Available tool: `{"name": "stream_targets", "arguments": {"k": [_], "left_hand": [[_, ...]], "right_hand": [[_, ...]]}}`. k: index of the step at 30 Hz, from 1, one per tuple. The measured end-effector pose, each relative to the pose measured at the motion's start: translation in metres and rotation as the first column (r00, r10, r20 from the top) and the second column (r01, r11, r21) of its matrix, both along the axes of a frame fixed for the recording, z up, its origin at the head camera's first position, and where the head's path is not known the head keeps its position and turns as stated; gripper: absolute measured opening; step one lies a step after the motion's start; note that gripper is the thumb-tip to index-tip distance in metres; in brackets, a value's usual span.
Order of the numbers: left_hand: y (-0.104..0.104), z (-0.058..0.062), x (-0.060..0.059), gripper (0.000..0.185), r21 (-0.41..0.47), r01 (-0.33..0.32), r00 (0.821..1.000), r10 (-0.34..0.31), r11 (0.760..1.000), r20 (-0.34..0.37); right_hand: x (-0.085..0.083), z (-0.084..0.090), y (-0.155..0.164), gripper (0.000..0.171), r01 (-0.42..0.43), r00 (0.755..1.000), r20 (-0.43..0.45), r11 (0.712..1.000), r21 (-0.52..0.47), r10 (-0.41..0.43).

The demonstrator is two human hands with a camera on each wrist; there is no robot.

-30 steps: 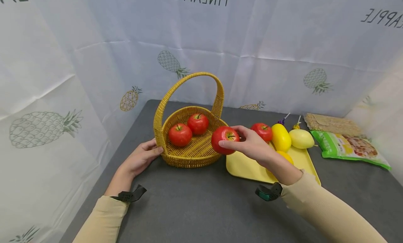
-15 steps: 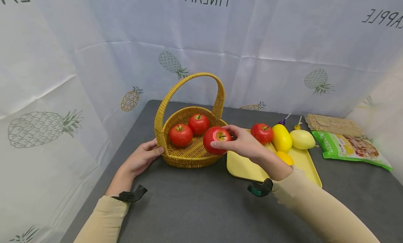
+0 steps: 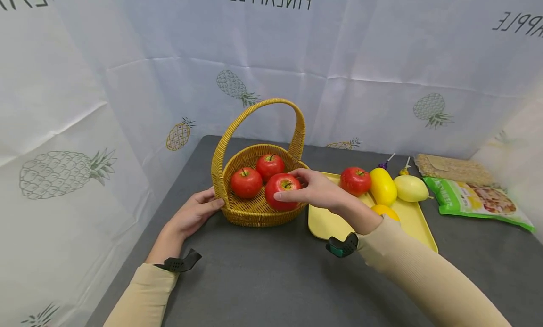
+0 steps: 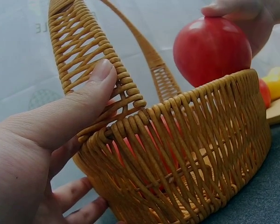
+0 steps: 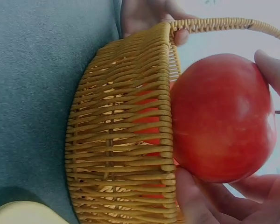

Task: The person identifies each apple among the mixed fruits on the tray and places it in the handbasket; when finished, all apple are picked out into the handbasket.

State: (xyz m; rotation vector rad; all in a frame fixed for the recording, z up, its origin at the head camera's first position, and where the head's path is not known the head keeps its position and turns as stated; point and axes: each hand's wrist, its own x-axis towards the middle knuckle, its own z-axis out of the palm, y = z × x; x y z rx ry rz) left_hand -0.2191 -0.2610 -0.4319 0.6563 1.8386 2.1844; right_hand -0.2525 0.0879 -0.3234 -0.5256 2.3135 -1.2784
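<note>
The right hand (image 3: 320, 191) curls its fingers round a smooth, glossy red apple (image 3: 280, 191), holding it just over the near rim of the woven wicker basket (image 3: 254, 213), at about 4 o'clock of the basket's round bowl. Two more red apples (image 3: 246, 182) lie inside on the ribbed weave, under the arched plaited handle. The left hand (image 3: 193, 215) rests against the basket's wall at 9 o'clock, thumb pressed on the handle's base, fingers relaxed. On the matte grey tabletop (image 3: 263, 275), at 3 o'clock of the basket, a flat yellow tray (image 3: 328, 223) carries another red apple (image 3: 355, 180) and oval yellow fruits (image 3: 382, 186).
</note>
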Motion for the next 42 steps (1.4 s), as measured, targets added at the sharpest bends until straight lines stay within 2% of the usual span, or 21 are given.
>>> {"name": "stream_targets", "arguments": {"k": [8, 22, 26, 35, 42], "left_hand": [[0.000, 0.001, 0.001, 0.033, -0.008, -0.013, 1.000, 0.013, 1.000, 0.009], [0.001, 0.000, 0.001, 0.033, -0.026, -0.030, 0.999, 0.031, 0.999, 0.030], [0.000, 0.001, 0.003, 0.038, -0.029, -0.036, 0.999, 0.037, 0.999, 0.033], [0.000, 0.001, 0.003, 0.037, -0.031, -0.030, 0.999, 0.031, 0.999, 0.031], [-0.001, 0.001, 0.000, 0.034, -0.019, -0.026, 0.999, 0.027, 0.999, 0.031]], "right_hand": [[-0.009, 0.006, -0.011, 0.069, -0.071, 0.997, 0.019, 0.995, 0.063, 0.070], [-0.027, 0.000, -0.025, 0.061, -0.135, 0.991, 0.040, 0.975, 0.174, 0.129], [-0.035, -0.001, -0.030, 0.065, -0.185, 0.983, 0.039, 0.953, 0.240, 0.181], [-0.047, 0.004, -0.039, 0.076, -0.313, 0.950, 0.109, 0.891, 0.328, 0.294], [-0.055, 0.007, -0.049, 0.064, -0.397, 0.917, 0.120, 0.833, 0.386, 0.381]]}}
